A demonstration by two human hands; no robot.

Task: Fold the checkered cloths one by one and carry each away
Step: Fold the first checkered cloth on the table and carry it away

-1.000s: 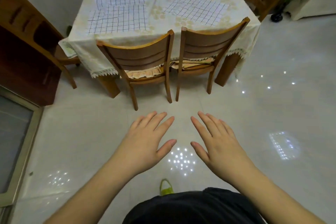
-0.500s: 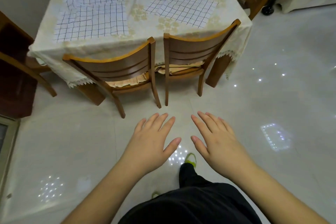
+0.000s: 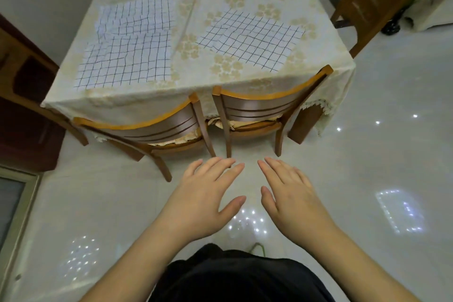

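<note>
The desk [image 3: 196,86] is lying nearer and more central than half a second ago. The left hand [image 3: 203,200] and right hand [image 3: 291,200] are hovering flat, fingers spread, holding nothing. Two checkered cloths [image 3: 127,41] are overlapping near its left edge, a third cloth [image 3: 252,39] lying toward the right edge.

text: none legible | labels, brands, numbers, signs: none readable on any surface | patterns only: black grid lines on the checkered cloths [image 3: 127,56], pale flower print on the tablecloth [image 3: 196,39], neither forming letters or digits
</note>
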